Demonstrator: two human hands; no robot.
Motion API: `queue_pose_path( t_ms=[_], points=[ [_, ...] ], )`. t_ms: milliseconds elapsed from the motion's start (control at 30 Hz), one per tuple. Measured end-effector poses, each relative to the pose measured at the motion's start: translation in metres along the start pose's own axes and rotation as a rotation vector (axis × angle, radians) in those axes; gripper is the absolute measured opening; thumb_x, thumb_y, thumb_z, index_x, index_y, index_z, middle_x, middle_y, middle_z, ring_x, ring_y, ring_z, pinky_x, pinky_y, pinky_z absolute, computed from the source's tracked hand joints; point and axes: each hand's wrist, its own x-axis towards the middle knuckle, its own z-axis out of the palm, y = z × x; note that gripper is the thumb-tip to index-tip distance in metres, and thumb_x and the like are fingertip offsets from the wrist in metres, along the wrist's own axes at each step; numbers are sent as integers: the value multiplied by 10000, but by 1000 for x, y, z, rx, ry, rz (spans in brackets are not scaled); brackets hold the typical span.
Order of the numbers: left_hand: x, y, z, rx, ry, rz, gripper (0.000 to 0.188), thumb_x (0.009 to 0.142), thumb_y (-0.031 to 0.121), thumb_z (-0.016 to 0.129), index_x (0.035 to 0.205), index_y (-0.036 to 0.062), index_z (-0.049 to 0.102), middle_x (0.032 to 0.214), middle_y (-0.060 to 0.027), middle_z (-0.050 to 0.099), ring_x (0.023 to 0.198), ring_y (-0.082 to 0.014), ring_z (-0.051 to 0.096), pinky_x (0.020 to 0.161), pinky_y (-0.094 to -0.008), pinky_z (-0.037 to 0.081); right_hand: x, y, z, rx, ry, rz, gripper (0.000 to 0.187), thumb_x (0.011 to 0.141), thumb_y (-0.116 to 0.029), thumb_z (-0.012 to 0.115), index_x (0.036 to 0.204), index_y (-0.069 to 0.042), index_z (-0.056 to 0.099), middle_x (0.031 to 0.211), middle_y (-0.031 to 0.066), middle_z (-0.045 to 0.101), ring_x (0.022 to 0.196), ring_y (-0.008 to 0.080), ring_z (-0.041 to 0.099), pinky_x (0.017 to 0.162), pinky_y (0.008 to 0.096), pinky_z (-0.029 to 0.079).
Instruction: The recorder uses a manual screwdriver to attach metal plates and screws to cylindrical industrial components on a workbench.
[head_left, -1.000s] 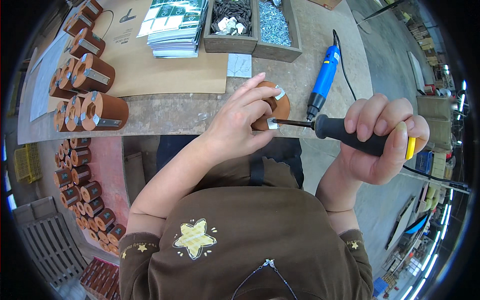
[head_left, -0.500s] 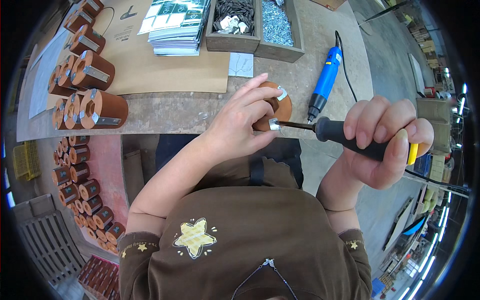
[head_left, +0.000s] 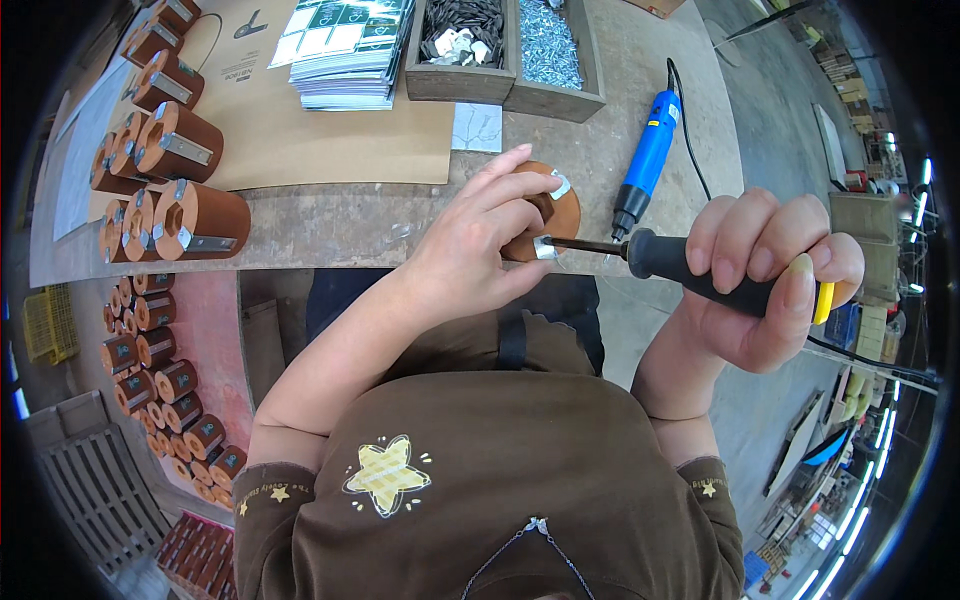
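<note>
My left hand [head_left: 468, 232] holds a short reddish-brown cylinder [head_left: 567, 212] with a hole in its end, at the table's front edge. The fingers curl over the upper part of its round face and the thumb lies below it. Two pale metal tabs show on that face, one near the top and a lower metal tab [head_left: 545, 250] by the thumb. My right hand [head_left: 768, 285] is wrapped around a screwdriver [head_left: 660, 257] with a black handle and yellow end. Its shaft points left and its tip meets the lower tab; the exact contact is too small to make out.
A blue electric screwdriver [head_left: 648, 150] with a cord lies right of the cylinder. Behind are a wooden box [head_left: 455, 84] of dark and pale pieces, another of screws [head_left: 550, 50], and a stack of printed sheets [head_left: 345, 80]. Several finished-looking brown cylinders [head_left: 208, 220] stand at left, more below.
The whole view has shifted very slightly to the left. Both hands keep the same hold on the cylinder and the screwdriver.
</note>
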Motion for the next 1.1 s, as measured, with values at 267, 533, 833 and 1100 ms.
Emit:
queue_pose_path(
  t_ms=[267,533,833,1100],
  points=[
    [0,0,-1,4,-9,1,232,640,57,728,791,24,555,1208,-124,537,1271,-372,373,995,-431,371,20,-3,-14,43,-291,92,190,807,-155,520,913,-85,379,788,79,420,651,158,457,603,343,506],
    [-1,-3,0,-7,-13,6,266,631,62,746,805,20,549,1218,-136,521,1262,-376,382,995,-439,373,14,-3,4,74,-266,121,246,829,-235,554,871,-76,372,725,82,430,608,166,468,618,355,504],
    [-2,7,16,94,140,16,313,603,66,748,803,14,512,1189,-179,478,1218,-412,397,940,-518,381,12,-30,32,-411,119,313,252,906,-224,488,1064,-57,386,838,110,456,750,186,505,698,375,496],
    [-5,7,18,82,160,-4,308,584,14,737,791,9,509,1173,-183,483,1221,-415,395,949,-494,373,10,-13,33,-407,-27,127,122,944,-252,479,1011,-174,415,740,-6,387,568,97,420,556,275,404]
  ],
)
